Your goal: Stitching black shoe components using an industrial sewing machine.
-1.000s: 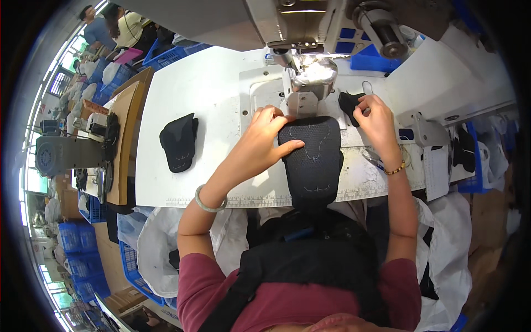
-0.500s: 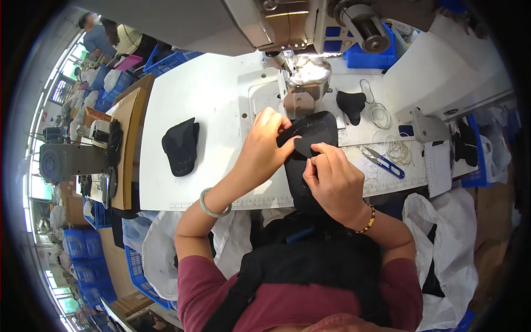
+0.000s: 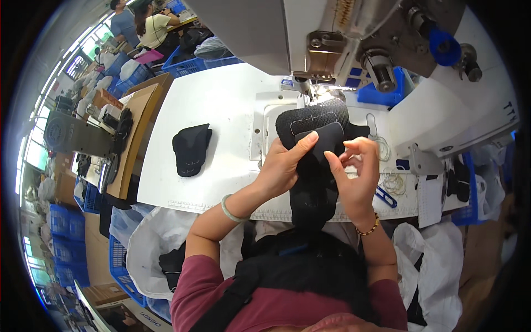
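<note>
I hold a long black fabric shoe piece point(image 3: 313, 182) with white stitching, lifted off the white sewing table point(image 3: 221, 105) in front of the sewing machine point(image 3: 332, 39). My left hand point(image 3: 282, 166) grips its left edge, thumb pressed on a smaller black piece point(image 3: 326, 141) laid on top. My right hand point(image 3: 354, 171) pinches the right side of that smaller piece. The top of the fabric curls up near the needle area point(image 3: 310, 88).
A stack of black cut pieces point(image 3: 191, 149) lies on the table to the left. Blue-handled snips point(image 3: 385, 196) and loose thread loops point(image 3: 392, 180) lie to the right. White bags point(image 3: 437, 271) hang below the table; blue crates point(image 3: 61, 227) and other workers point(image 3: 138, 25) are at the left.
The fabric piece has been raised from the table toward me and bent upward. My right hand moved from lower on the piece up to the small top piece.
</note>
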`<state>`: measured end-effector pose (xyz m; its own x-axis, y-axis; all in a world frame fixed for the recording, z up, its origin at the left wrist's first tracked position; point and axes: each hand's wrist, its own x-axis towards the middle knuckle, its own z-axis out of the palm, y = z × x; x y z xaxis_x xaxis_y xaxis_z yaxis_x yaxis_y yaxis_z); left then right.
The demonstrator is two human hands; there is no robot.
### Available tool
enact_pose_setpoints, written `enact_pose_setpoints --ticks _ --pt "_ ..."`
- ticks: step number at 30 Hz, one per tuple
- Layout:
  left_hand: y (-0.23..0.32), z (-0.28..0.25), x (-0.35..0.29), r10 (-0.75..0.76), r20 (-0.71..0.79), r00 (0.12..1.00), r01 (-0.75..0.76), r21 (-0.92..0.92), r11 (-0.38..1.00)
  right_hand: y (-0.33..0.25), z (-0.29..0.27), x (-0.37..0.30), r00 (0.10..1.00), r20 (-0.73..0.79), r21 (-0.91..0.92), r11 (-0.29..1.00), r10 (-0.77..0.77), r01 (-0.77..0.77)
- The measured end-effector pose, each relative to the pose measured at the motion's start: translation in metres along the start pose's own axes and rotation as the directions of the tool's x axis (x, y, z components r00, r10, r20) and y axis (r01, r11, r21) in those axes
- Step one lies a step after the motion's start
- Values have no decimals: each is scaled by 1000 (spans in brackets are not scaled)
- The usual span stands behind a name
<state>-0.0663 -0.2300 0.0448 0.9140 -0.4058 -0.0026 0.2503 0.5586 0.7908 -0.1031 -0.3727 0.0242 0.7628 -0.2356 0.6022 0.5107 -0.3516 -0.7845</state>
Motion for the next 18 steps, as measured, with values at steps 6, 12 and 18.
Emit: enact_pose_setpoints --ticks 6,12,18 --pt "-3 -7 2 -16 -23 1000 18 84 996 0 2 12 873 238 247 843 426 -478" --pt "-4 -10 6 54 70 996 -60 84 995 3 6 21 893 251 264 861 373 -434" --pt "-4 -10 7 45 31 999 -48 97 994 3 10 21 887 255 330 828 385 -454"
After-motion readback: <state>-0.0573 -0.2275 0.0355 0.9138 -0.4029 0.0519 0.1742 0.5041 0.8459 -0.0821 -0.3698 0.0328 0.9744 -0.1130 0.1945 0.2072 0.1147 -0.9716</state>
